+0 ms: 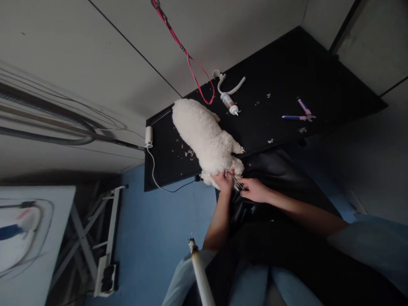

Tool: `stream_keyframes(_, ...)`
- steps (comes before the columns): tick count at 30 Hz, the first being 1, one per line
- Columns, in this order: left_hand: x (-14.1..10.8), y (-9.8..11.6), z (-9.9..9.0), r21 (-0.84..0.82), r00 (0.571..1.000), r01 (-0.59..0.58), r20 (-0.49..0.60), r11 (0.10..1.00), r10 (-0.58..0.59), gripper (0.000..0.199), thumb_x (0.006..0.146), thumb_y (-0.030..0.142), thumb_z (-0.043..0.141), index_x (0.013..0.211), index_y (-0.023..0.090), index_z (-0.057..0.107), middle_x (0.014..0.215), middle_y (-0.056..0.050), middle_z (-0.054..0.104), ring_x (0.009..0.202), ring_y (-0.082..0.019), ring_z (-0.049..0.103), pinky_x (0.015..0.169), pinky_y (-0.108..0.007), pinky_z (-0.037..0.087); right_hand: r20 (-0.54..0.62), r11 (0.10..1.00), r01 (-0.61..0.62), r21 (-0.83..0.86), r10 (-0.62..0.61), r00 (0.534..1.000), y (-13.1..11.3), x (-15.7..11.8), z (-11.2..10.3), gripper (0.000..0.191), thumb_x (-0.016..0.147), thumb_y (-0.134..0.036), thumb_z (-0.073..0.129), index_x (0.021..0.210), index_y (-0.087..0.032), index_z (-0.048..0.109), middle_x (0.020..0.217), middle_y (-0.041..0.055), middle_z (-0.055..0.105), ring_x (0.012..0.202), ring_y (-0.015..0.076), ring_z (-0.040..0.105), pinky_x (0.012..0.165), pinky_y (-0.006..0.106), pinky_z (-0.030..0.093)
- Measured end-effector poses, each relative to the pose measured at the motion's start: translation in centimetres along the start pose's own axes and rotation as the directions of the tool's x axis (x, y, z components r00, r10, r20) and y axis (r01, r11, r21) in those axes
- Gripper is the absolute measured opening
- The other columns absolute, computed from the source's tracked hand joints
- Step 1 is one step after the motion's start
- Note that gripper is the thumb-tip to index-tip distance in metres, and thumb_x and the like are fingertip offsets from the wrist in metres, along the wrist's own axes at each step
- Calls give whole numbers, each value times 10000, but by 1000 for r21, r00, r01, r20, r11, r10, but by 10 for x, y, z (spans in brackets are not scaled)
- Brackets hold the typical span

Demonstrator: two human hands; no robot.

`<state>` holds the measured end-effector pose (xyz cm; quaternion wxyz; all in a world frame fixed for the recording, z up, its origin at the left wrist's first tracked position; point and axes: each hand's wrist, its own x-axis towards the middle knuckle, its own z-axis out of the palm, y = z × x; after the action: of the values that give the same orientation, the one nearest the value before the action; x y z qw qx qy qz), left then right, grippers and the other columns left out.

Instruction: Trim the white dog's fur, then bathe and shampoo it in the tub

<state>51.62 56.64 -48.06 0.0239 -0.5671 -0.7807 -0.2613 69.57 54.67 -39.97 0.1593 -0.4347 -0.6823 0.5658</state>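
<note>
A curly white dog point(204, 131) lies along a black grooming table, its head at the near edge by my lap. My left hand point(224, 182) is closed at the side of its head, fingers gripping around the ear point(227, 173), where a pinkish inner part shows. In my right hand point(255, 190) is a slim metal tool point(236, 182) with ring handles like scissors or a hemostat; its tip points into the ear beside my left fingers. The exact jaw shape is too small to tell. The dog's front paw point(239, 148) rests by the table edge.
On the black table point(270, 93) lie a white squeeze bottle point(228, 104), a pale strap point(237, 86), pink-and-blue nail clippers point(301, 114) and fur tufts. A pink loop leash point(191, 63) hangs above. Left stands a corded white cylinder point(148, 137). A cigarette point(200, 272) juts up close to the camera.
</note>
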Motion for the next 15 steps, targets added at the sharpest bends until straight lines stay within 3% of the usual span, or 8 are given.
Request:
stream_keyframes(3,0,-1,0,-13,1000,-19,-6,1000,19,167,758,347,756,745,206,666,1021,-138,718,1201,-345,566,1087,-500,378,24,998,20,54,-22,999,1,-7,2,405,747,-106,627,1133,-143,740,796,31,765,680,163,667,627,221,411)
stream_keyframes(9,-1,0,1,14,1000,-13,-17,1000,13,157,733,328,763,711,214,657,984,-126,721,1155,-343,580,1099,-494,372,-59,994,-105,19,106,993,-2,2,-3,434,734,-168,703,1168,-157,719,767,22,748,674,166,659,632,229,410)
stream_keyframes(15,-2,-1,3,-8,1000,14,-7,1000,-15,172,742,331,742,676,221,627,935,-128,708,1142,-339,574,1077,-479,388,-9,996,-28,79,29,1000,3,7,1,350,753,-98,636,1086,-150,732,806,28,759,685,155,657,631,215,414)
